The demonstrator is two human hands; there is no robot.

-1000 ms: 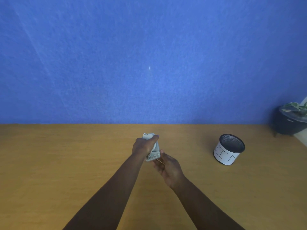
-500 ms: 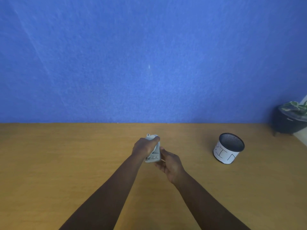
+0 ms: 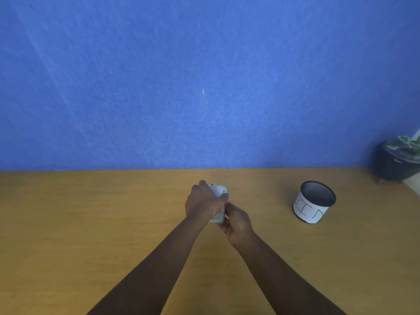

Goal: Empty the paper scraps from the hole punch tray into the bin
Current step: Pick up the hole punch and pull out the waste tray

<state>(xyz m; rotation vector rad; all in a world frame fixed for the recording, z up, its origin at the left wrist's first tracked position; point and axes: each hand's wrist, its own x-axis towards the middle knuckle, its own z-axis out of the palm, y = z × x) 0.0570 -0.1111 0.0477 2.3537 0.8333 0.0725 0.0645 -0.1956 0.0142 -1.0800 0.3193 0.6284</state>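
Left of the bin [image 3: 314, 202], well apart from it and above the middle of the wooden table [image 3: 91, 223], both hands meet around the hole punch [image 3: 218, 202]. The left hand [image 3: 204, 201] is wrapped over its upper body, fingers curled shut around it, so the pale grey tool stands roughly on end with its rounded head pointing away from the person. The right hand [image 3: 237, 221] sits just beneath and to the bin's side of the punch, fingers closed against the lower edge; it seems placed there to work at the scrap tray on the base, though the tray itself and any paper scraps are hidden behind the fingers. Holding the punch upright over the table, rather than over the bin, suggests the tray is yet to be freed, and the carry to the bin is yet to come.

The punch looks like smooth, hard plastic or painted metal, compact and blocky with a domed top. The bin is a short cylinder of black wire mesh, open at the top, wrapped in a white paper band hand-lettered "BIN". Beyond the bin, against the matte blue wall [image 3: 204, 76], stands a dark round pot [image 3: 391, 167] with green leaves. The table is a flat, warm-toned surface with faint grain.
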